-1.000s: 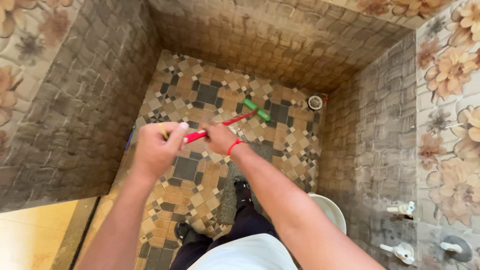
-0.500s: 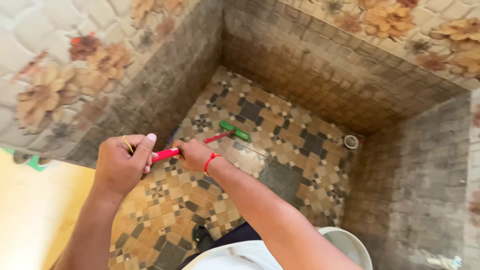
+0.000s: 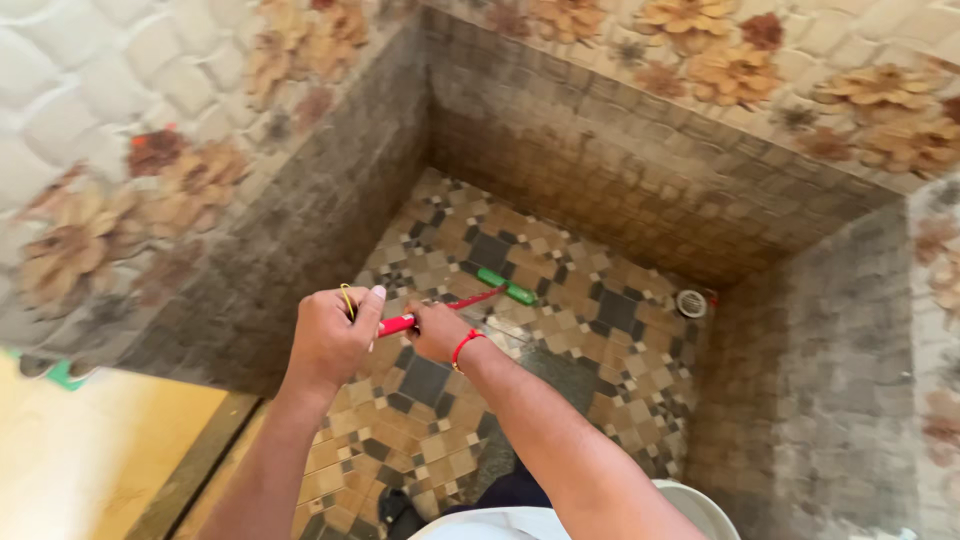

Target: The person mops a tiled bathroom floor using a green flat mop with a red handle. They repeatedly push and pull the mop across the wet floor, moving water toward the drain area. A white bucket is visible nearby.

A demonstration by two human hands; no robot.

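Both your hands are clamped on the red handle of a long brush (image 3: pixel 455 306): your left hand (image 3: pixel 335 335) grips the near end, your right hand (image 3: pixel 437 331) closes on the handle just beyond it, a red band on its wrist. The brush's green head (image 3: pixel 506 286) rests on the patterned tile floor (image 3: pixel 590 345), partway from your hands toward the round drain (image 3: pixel 691 303), which sits in the far corner. Dark small-tiled walls (image 3: pixel 620 190) rise around the floor; paler flower tiles (image 3: pixel 150 130) run above them.
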